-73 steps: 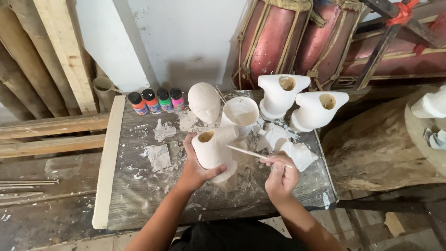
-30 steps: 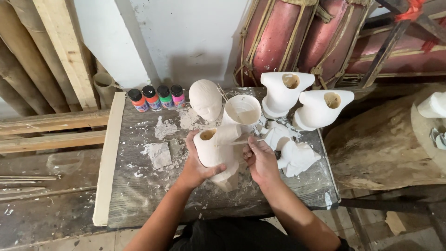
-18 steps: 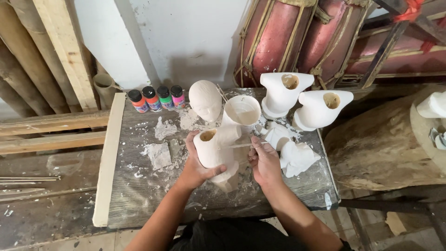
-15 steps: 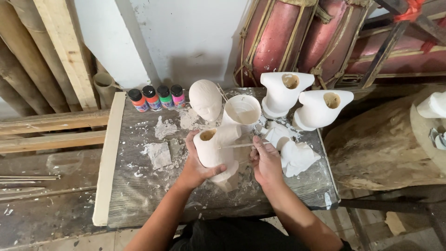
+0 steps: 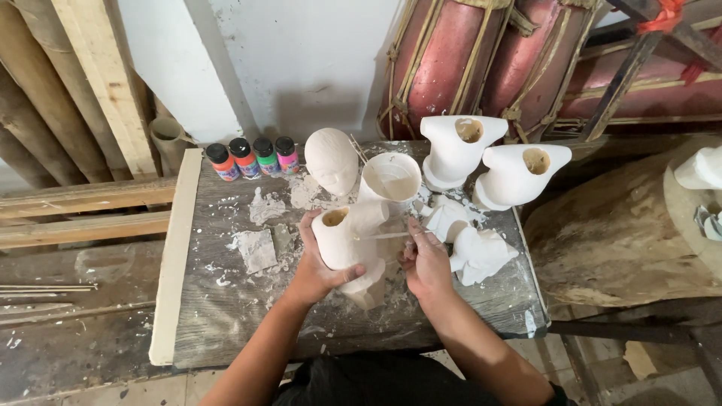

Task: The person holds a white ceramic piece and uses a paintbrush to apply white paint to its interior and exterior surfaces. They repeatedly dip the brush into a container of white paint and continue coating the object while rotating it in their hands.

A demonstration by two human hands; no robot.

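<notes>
My left hand [image 5: 317, 265] grips a white plaster torso piece [image 5: 344, 239] with a hollow neck, standing on the wooden worktable [image 5: 226, 316]. My right hand [image 5: 425, 259] holds a thin stick tool [image 5: 383, 235] whose tip touches the piece's shoulder. A white cup of plaster [image 5: 392, 178] sits just behind the piece. A plaster head [image 5: 332, 159] stands to the cup's left.
Two more hollow plaster busts [image 5: 459, 146] [image 5: 519, 171] and smaller plaster pieces [image 5: 480, 254] stand at the right of the table. Several small paint bottles [image 5: 252, 157] line the back left. Red drums [image 5: 481, 60] lean behind. A log [image 5: 624, 225] lies to the right.
My right hand moved from the table's right side in to the torso piece and now presses the stick tool against its shoulder. My left hand keeps its grip.
</notes>
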